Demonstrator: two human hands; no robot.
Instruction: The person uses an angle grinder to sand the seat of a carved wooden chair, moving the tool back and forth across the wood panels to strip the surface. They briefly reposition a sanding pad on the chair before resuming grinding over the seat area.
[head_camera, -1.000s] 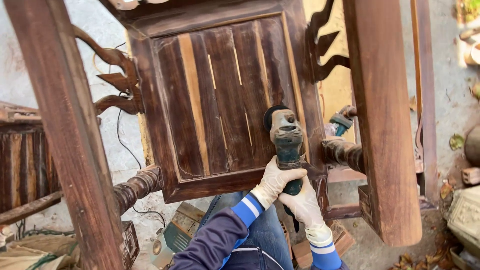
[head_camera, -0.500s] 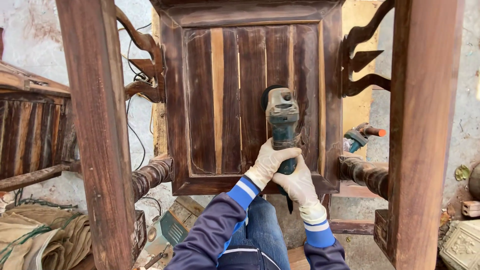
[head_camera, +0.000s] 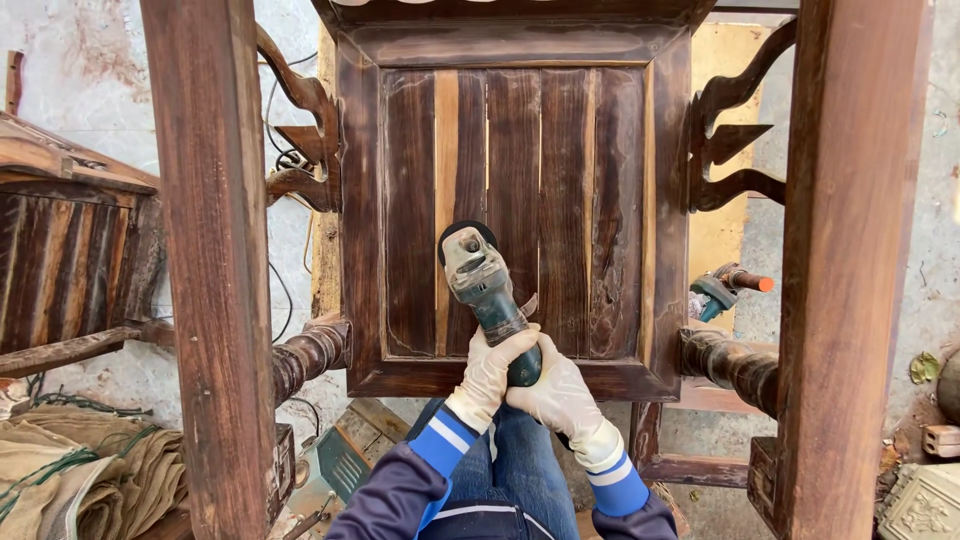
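Both hands wear pale gloves and hold a green grinder (head_camera: 487, 293) in the middle of the frame. The left hand (head_camera: 490, 375) wraps its fingers tight around the handle. The right hand (head_camera: 562, 400) grips the handle's end, hiding it. The grinder's round head rests on a dark wood panel (head_camera: 560, 200), its disc hidden underneath. Two thick wooden posts (head_camera: 215, 260) are cut off at top and bottom. Another small tool (head_camera: 728, 288) peeks out at the right, half hidden.

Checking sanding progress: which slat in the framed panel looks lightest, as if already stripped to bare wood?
The narrow slat second from the left: pale orange-tan along its length, while the other slats are dark brown. The grinder, held in both gloved hands, sits at its lower end.
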